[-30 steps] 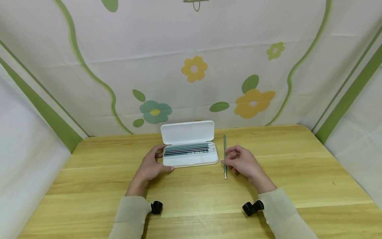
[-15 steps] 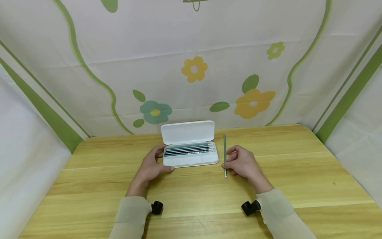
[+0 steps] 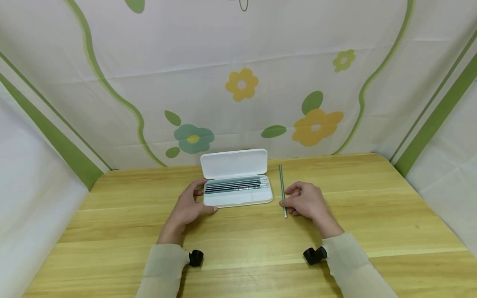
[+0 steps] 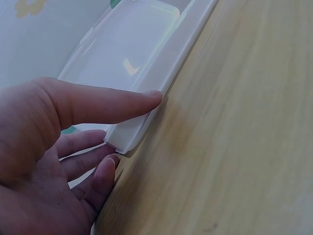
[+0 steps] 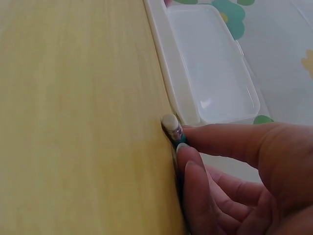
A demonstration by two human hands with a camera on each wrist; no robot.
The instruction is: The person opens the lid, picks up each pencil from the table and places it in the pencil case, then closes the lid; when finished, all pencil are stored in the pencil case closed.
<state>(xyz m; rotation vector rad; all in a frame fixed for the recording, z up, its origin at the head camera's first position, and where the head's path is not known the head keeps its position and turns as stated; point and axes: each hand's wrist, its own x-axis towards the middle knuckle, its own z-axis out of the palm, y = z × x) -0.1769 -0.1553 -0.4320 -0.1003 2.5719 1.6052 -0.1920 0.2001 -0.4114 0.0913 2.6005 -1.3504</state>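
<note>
A white pencil case point(image 3: 238, 200) lies open on the table, its lid point(image 3: 234, 164) tipped up at the back. Several green pencils point(image 3: 227, 186) rest side by side inside, eraser ends to the right. My left hand point(image 3: 188, 207) holds the case's left end, thumb point(image 4: 117, 104) along the front edge and the other fingers at the end wall. Right of the case, my right hand point(image 3: 307, 200) pinches one green pencil point(image 3: 282, 180) near its eraser end. That pencil points away from me, slightly slanted. Its white eraser point(image 5: 170, 122) shows close to the thumb in the right wrist view.
The wooden table point(image 3: 238, 256) ends at the back against a pale cloth point(image 3: 149, 74) printed with flowers and green lines. More white cloth hangs at both sides. A small black device point(image 3: 195, 258) sits at the left cuff and another black device point(image 3: 314, 255) at the right.
My right hand has slid down the pencil to its eraser end and now grips it there. The eraser end has swung slightly right and away from me. My left hand and the case stay put.
</note>
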